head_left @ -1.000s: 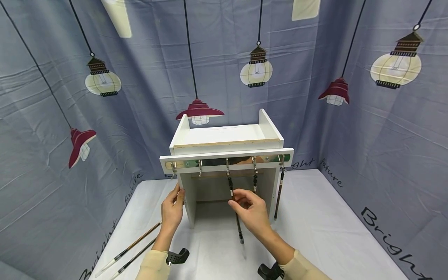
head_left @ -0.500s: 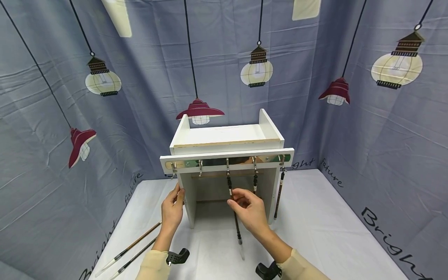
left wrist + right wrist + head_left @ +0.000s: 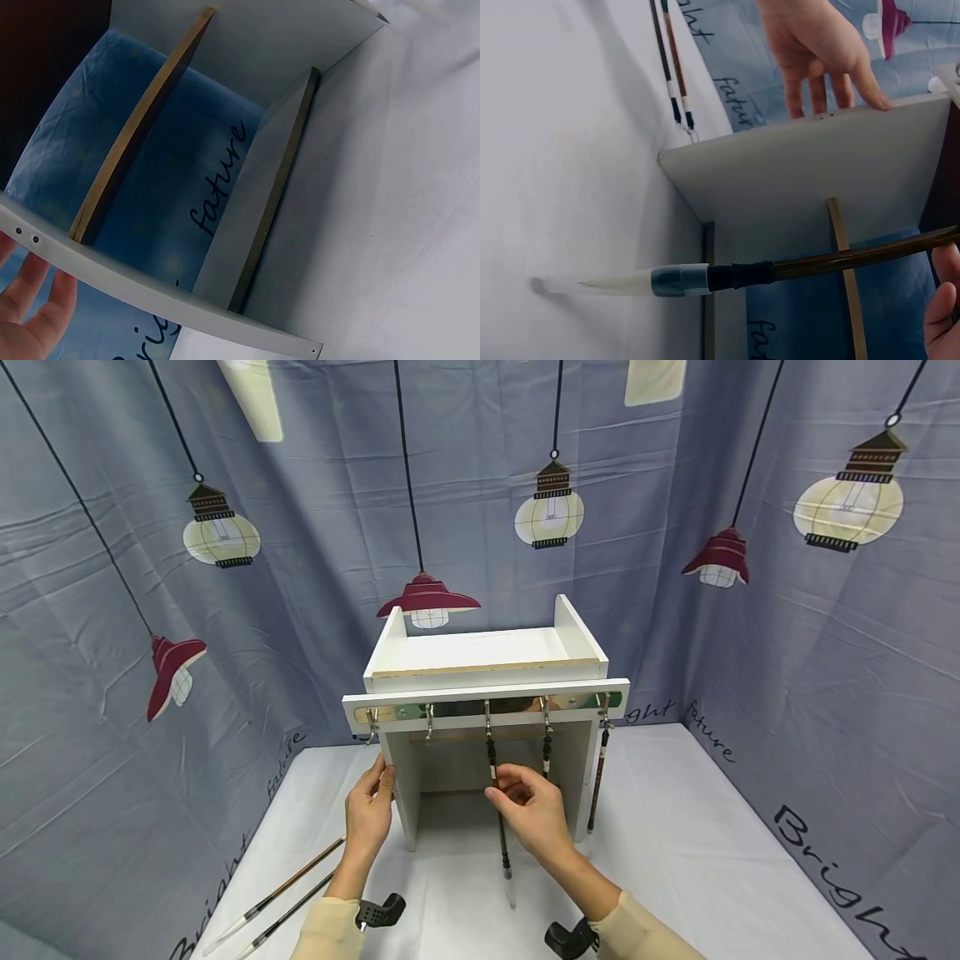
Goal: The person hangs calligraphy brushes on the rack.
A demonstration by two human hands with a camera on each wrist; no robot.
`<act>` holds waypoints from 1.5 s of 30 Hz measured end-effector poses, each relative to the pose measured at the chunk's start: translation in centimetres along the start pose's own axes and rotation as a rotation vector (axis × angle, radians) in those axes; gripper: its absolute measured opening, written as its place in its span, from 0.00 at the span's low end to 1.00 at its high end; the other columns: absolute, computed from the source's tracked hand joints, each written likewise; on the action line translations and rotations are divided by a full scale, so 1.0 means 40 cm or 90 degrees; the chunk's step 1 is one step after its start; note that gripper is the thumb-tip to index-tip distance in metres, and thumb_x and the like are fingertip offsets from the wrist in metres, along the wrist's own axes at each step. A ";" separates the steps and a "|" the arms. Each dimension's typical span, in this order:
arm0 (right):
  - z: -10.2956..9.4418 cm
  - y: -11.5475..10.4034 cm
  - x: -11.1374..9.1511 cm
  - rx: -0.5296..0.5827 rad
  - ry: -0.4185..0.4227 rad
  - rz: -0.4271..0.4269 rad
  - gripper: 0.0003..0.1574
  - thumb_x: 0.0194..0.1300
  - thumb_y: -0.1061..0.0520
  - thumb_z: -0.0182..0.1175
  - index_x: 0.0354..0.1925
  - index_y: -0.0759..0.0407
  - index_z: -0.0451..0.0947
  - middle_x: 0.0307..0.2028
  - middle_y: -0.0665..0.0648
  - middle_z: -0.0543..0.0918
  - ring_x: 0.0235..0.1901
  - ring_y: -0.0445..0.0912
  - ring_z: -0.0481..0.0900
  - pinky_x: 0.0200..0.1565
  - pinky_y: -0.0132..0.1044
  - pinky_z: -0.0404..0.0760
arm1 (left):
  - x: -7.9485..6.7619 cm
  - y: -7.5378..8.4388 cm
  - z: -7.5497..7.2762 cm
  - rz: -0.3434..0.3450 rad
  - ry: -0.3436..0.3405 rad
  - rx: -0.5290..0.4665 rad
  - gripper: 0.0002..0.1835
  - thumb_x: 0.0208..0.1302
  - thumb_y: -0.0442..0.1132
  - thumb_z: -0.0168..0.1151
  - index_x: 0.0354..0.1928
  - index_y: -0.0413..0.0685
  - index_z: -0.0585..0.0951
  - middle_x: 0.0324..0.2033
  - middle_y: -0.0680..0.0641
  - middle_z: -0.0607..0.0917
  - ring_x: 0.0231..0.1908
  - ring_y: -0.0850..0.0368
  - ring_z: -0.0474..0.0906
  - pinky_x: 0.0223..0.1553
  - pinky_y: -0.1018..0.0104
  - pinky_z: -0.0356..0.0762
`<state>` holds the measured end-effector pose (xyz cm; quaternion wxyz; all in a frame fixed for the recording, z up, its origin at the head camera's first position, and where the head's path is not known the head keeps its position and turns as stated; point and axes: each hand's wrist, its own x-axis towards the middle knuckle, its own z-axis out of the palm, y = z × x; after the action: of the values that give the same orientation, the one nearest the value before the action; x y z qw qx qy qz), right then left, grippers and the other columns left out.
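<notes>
My right hand pinches the handle of a calligraphy brush, which hangs from the middle hook of a white shelf unit. White bristles point downward from the brush, beyond a translucent collar, in the right wrist view. At the unit's left side panel, my left hand grips the front edge. Its thumb lies on that edge and its other fingers on the outer face. Two more brushes hang farther right, a partly hidden one and an outermost one.
Two brushes, a brown-handled one and a dark-handled one, lie on the white tablecloth at the left. Two hooks on the rail's left, the end one and its neighbour, bear nothing. A printed curtain encloses the table.
The lower end of the held brush has swung slightly left, and my right hand has shifted a little left with it. My left hand and the shelf unit have stayed in place.
</notes>
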<state>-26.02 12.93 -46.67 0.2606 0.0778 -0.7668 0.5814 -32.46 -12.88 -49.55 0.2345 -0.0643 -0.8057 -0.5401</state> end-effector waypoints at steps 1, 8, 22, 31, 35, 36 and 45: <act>0.000 0.002 0.001 0.001 -0.003 -0.002 0.20 0.56 0.64 0.77 0.48 0.57 0.87 0.37 0.54 0.87 0.33 0.42 0.81 0.35 0.29 0.78 | 0.000 0.000 0.000 -0.001 -0.001 -0.001 0.25 0.79 0.49 0.56 0.73 0.51 0.74 0.63 0.43 0.83 0.57 0.41 0.83 0.52 0.49 0.83; 0.006 0.007 0.008 -0.005 -0.008 -0.006 0.19 0.57 0.62 0.77 0.48 0.55 0.87 0.36 0.52 0.87 0.34 0.40 0.81 0.36 0.29 0.78 | 0.001 0.004 0.000 0.001 0.000 -0.001 0.25 0.79 0.49 0.56 0.72 0.50 0.74 0.63 0.43 0.84 0.57 0.42 0.84 0.52 0.52 0.83; 0.027 0.025 0.032 -0.044 -0.003 -0.007 0.15 0.59 0.61 0.76 0.46 0.56 0.87 0.36 0.51 0.87 0.34 0.40 0.81 0.36 0.29 0.79 | 0.000 0.004 0.005 0.004 0.003 0.004 0.25 0.79 0.49 0.56 0.72 0.51 0.75 0.63 0.44 0.84 0.58 0.41 0.83 0.52 0.49 0.84; 0.031 0.028 0.029 -0.051 -0.005 -0.008 0.15 0.59 0.61 0.76 0.45 0.56 0.87 0.37 0.51 0.87 0.35 0.42 0.82 0.36 0.29 0.80 | -0.001 0.001 0.003 0.002 0.000 0.001 0.25 0.79 0.50 0.56 0.73 0.51 0.74 0.62 0.43 0.84 0.56 0.42 0.84 0.51 0.54 0.84; 0.030 0.028 0.028 -0.056 -0.007 -0.010 0.17 0.57 0.60 0.78 0.46 0.55 0.87 0.38 0.50 0.86 0.36 0.44 0.83 0.37 0.29 0.80 | -0.003 0.004 0.001 0.005 0.002 0.001 0.25 0.79 0.50 0.55 0.72 0.51 0.74 0.62 0.44 0.84 0.56 0.42 0.84 0.51 0.50 0.84; 0.029 0.027 0.026 -0.057 -0.007 -0.009 0.17 0.57 0.60 0.78 0.46 0.55 0.87 0.38 0.50 0.86 0.36 0.45 0.83 0.37 0.29 0.80 | -0.004 0.004 0.001 0.005 0.002 0.000 0.25 0.79 0.50 0.55 0.72 0.51 0.74 0.62 0.44 0.84 0.56 0.42 0.84 0.51 0.48 0.84; 0.025 0.023 0.012 -0.048 0.003 -0.010 0.22 0.53 0.60 0.80 0.47 0.55 0.87 0.38 0.51 0.86 0.35 0.45 0.81 0.36 0.30 0.78 | -0.007 0.004 -0.001 0.000 0.004 0.003 0.25 0.79 0.51 0.55 0.72 0.52 0.75 0.62 0.43 0.84 0.57 0.43 0.84 0.52 0.46 0.83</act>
<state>-27.14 12.36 -47.41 0.2699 0.0725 -0.7869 0.5501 -32.14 -12.80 -49.51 0.2372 -0.0618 -0.8062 -0.5384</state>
